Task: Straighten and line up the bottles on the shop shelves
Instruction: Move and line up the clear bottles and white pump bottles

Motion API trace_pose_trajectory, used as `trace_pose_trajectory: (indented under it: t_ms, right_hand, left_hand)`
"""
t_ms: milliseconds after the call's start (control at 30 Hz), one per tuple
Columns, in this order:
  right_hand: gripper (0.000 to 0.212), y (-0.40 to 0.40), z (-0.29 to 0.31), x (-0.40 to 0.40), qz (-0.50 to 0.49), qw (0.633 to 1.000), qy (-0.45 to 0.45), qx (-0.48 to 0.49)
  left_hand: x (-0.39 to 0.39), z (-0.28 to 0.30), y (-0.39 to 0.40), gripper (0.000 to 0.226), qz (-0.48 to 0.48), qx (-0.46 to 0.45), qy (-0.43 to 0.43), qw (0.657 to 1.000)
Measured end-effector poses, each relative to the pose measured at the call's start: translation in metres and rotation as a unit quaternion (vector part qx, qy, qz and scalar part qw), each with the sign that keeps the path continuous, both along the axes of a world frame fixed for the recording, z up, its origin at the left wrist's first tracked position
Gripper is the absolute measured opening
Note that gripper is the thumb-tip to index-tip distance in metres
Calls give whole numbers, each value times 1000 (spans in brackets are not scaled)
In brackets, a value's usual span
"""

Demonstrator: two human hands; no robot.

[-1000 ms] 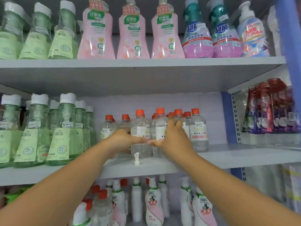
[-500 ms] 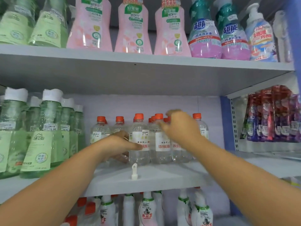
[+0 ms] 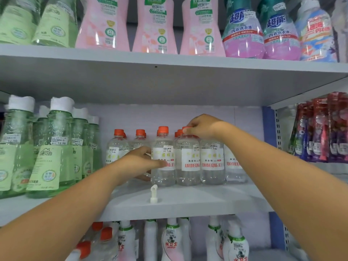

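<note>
Several clear bottles with orange caps and white labels (image 3: 190, 161) stand in rows on the middle shelf (image 3: 188, 200). My left hand (image 3: 139, 162) wraps round the body of one clear bottle (image 3: 163, 159) near the front left of the group, thumb across its label. My right hand (image 3: 201, 127) reaches over the tops and pinches the orange cap of a bottle (image 3: 188, 159) in the front row. The bottles behind are partly hidden.
A small white pump nozzle (image 3: 153, 193) stands loose on the shelf front. Tall green bottles (image 3: 54, 147) fill the left. Pink bottles (image 3: 154, 25) and teal-and-pink bottles (image 3: 243, 31) line the upper shelf. White bottles (image 3: 172, 242) stand below, red pouches (image 3: 323, 130) at right.
My right hand has risen from the bottle bodies to the caps. My left hand stays on the left side of the group. The view has moved closer and tilted down.
</note>
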State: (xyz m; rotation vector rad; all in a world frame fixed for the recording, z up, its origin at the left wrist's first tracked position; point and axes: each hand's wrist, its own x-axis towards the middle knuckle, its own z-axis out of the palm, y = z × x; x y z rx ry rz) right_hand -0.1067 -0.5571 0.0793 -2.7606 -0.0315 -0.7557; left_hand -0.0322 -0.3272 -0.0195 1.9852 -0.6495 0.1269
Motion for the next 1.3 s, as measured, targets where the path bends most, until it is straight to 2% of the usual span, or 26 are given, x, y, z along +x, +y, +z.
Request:
trace_pose_trajectory:
  t_ms: [267,367,567,967,1067,1100,1200,1267,1300]
  right_hand:
    - [52,2,-3,3,-26,999,-17,-10]
    - [48,2,-5,2,-30,999,-23,-10]
    - [45,-2,-9,4,-4,999,-38,8]
    - [51,2,-13,7,-43,998,-49,-19]
    - [56,-5,-16,-6,-8,994,-88,60]
    - [53,-13,-19,-14,15,985,-134,111]
    - [40,-55,-39,-39,35,926,-313,210]
    - [40,-86,-60,-52,2,910,-337,242]
    - [46,-100,-70,-54,-16,914,-309,263]
  left_hand:
    - [1,-2,-2,66,-6,19,-23,1000]
    - [4,-2,-1,76,14,17,-41,999]
    - [0,-2,-3,54,-2,12,-34,999]
    - [2,-5,-7,57,7,14,-44,999]
    - [0,-4,-7,60,13,18,-45,999]
    - [0,-4,-7,62,15,23,-46,999]
    - [0,-5,-8,65,24,34,-46,998]
    - [-1,-5,-9,67,31,40,-45,998]
    - [-1,-5,-9,68,36,44,-43,997]
